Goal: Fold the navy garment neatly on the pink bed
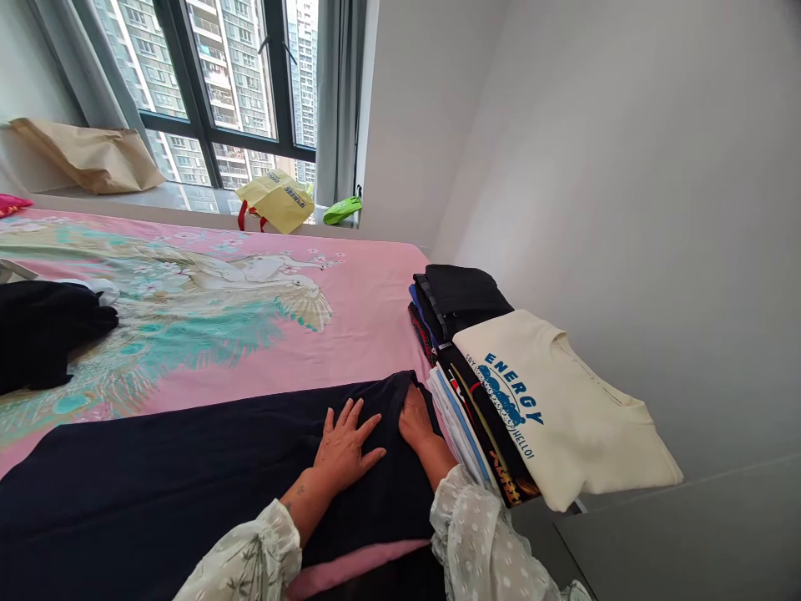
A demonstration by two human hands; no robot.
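Note:
A dark navy garment [188, 484] lies spread flat across the near part of the pink bed sheet [350, 325]. My left hand [346, 446] rests flat on it with fingers spread, open. My right hand [416, 420] is at the garment's far right edge, its fingers curled into the cloth there. Just right of my hands stands a stack of folded clothes [476, 417], topped by a cream T-shirt [563, 409] printed "ENERGY".
A second pile of dark folded clothes [456, 296] sits behind the stack. A black garment [43, 330] lies at the bed's left. On the window sill are a brown paper bag [93, 154], a yellow bag [279, 200] and a green item [341, 209]. A white wall runs along the right.

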